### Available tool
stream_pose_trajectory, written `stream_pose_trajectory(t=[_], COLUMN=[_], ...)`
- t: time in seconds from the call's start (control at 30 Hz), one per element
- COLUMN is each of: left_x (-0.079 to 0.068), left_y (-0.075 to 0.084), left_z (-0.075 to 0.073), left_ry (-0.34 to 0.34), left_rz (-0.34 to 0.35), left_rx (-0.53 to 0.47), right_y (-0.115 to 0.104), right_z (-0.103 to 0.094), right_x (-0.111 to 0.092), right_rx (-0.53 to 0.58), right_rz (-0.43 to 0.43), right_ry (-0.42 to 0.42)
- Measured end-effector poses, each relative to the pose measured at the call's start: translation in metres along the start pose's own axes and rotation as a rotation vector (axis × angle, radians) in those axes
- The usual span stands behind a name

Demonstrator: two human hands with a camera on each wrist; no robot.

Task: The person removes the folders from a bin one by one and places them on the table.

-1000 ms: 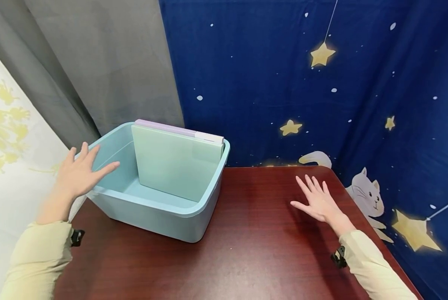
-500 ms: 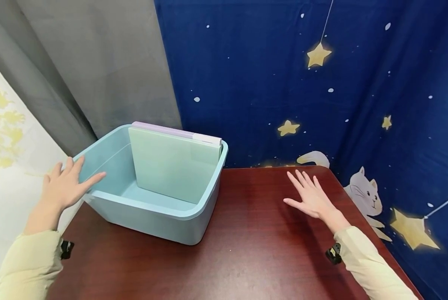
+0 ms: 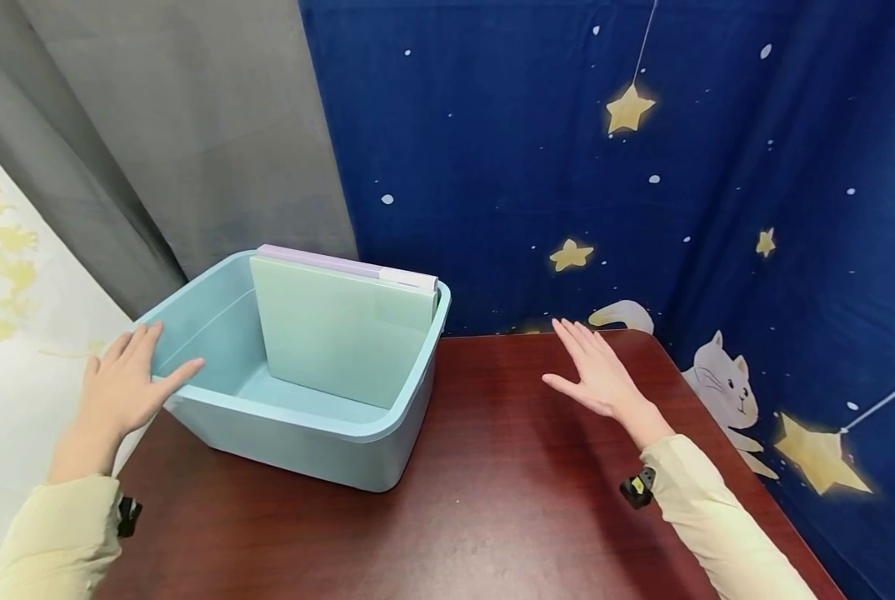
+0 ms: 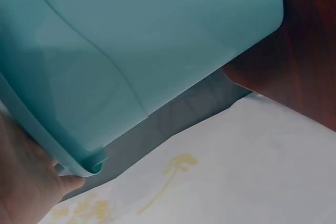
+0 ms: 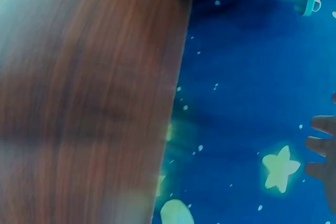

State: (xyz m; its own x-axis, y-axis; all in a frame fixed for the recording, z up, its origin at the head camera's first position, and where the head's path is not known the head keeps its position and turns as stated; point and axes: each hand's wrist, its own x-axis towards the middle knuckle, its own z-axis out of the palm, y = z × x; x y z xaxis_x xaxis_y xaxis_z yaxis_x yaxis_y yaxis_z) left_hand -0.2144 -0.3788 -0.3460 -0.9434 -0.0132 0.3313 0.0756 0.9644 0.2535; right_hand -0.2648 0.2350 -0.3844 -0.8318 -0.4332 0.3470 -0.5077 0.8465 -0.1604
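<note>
A light blue plastic bin stands on the left of the table. Inside it, a pale green flat board or folder stands upright, with a lilac one with a white end behind it. My left hand is at the bin's left rim, fingers extended and thumb spread over the near corner. In the left wrist view, that hand lies against the rim, one fingertip showing under its edge. My right hand hovers over the table right of the bin, fingers straight, holding nothing.
The dark red wooden table has its right edge beside my right forearm. A grey curtain and a blue star-patterned curtain hang behind it. White cloth with yellow print hangs on the left.
My left hand has come down and nearer onto the bin's left rim. My right hand has moved left toward the bin, still above the table. The view has shifted slightly.
</note>
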Motion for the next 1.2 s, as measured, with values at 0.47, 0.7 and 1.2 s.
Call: stream_pose_trajectory(t=[0.47, 0.7, 1.2], left_x=[-0.007, -0.007, -0.007], left_y=[-0.002, -0.002, -0.006], left_z=[0.003, 0.005, 0.014], left_ry=[0.046, 0.062, 0.170], left_rz=[0.026, 0.029, 0.067], left_rx=[-0.003, 0.005, 0.034], right_y=[-0.030, -0.041, -0.077], right_z=[-0.005, -0.002, 0.004], right_x=[0.033, 0.048, 0.096], right_rx=[0.187, 0.337, 0.654], right_rz=[-0.010, 0.008, -0.006], right_ry=[0.118, 0.176, 0.271])
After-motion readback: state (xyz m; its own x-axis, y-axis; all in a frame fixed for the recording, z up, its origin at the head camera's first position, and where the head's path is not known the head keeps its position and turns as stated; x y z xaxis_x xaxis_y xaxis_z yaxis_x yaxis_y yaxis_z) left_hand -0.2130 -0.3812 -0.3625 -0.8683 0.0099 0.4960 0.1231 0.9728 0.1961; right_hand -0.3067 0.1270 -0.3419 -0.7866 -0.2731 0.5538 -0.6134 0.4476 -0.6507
